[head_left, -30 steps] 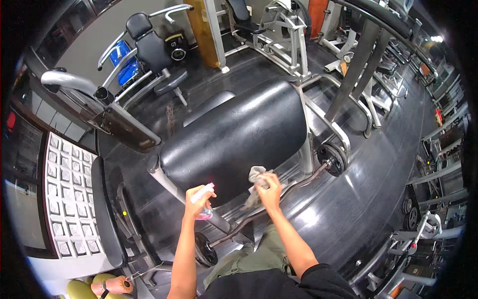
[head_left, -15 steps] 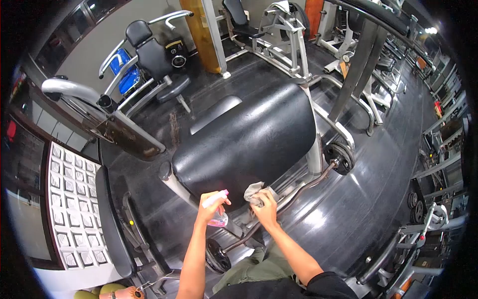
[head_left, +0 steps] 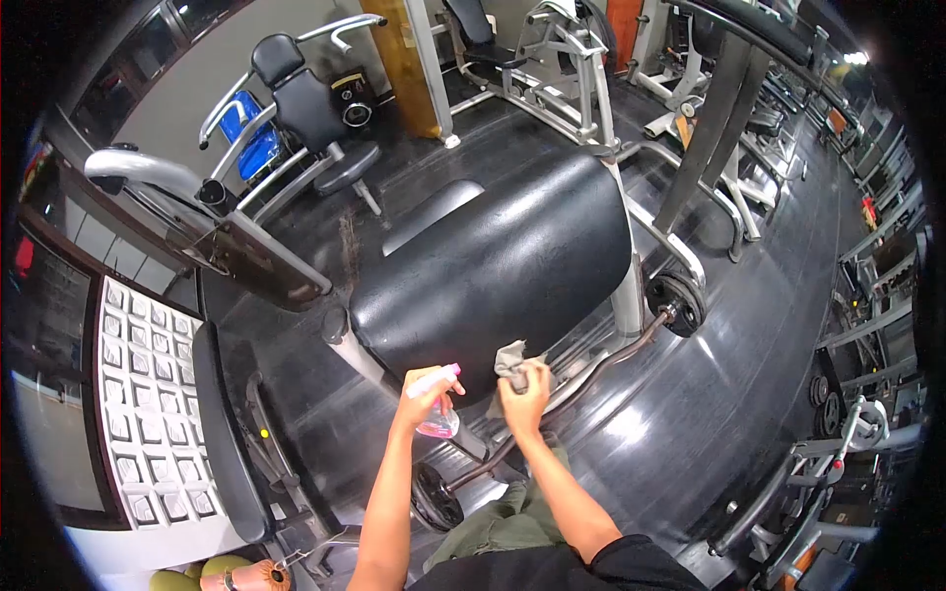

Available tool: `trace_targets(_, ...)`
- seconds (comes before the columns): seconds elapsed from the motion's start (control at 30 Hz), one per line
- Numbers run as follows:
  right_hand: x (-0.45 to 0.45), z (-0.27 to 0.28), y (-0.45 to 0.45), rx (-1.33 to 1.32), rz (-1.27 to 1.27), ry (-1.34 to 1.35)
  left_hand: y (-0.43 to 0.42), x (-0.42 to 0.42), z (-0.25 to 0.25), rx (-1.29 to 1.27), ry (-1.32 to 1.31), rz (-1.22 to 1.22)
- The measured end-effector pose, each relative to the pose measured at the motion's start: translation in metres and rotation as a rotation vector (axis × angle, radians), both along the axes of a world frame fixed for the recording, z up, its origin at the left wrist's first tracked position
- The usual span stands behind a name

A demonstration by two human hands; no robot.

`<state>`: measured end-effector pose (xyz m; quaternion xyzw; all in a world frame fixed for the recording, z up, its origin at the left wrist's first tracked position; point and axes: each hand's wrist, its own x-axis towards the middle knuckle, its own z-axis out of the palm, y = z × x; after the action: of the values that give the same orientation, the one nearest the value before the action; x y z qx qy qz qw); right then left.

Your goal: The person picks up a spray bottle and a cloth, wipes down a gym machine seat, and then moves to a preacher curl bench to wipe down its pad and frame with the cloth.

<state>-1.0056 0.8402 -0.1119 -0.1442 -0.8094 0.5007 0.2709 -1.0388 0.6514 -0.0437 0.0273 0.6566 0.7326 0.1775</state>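
My left hand is wrapped around the neck of a clear spray bottle with a white and pink trigger head and pinkish liquid low inside. In my right hand is a crumpled grey cloth, bunched in the fingers with part of it sticking up. Both hands are at the near edge of a large black padded bench pad, which slopes away from me. Whether the cloth touches the pad I cannot tell.
A curved barbell with black weight plates lies below the pad's near side. Another black pad stands at left beside a white patterned panel. A seated machine and a blue chair are further back.
My right hand and the cloth have shifted slightly, with the cloth now raised higher above the fingers. The left hand keeps its hold on the spray bottle. The view has moved a little.
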Motion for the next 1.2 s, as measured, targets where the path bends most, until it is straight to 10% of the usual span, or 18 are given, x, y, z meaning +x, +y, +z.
trace_targets(0.33, 0.011, 0.011, 0.020, 0.140, 0.526, -0.103, -0.011, 0.012, -0.004, 0.054, 0.016, 0.015)
trace_targets(0.57, -0.010, 0.022, 0.017, -0.111, 0.065, -0.025, -0.045, 0.030, 0.000, -0.008, 0.094, 0.255)
trace_targets(1.2, 0.023, 0.006, -0.034, -0.116, 0.080, -0.097, -0.059, 0.064, -0.021, 0.006, 0.004, 0.367)
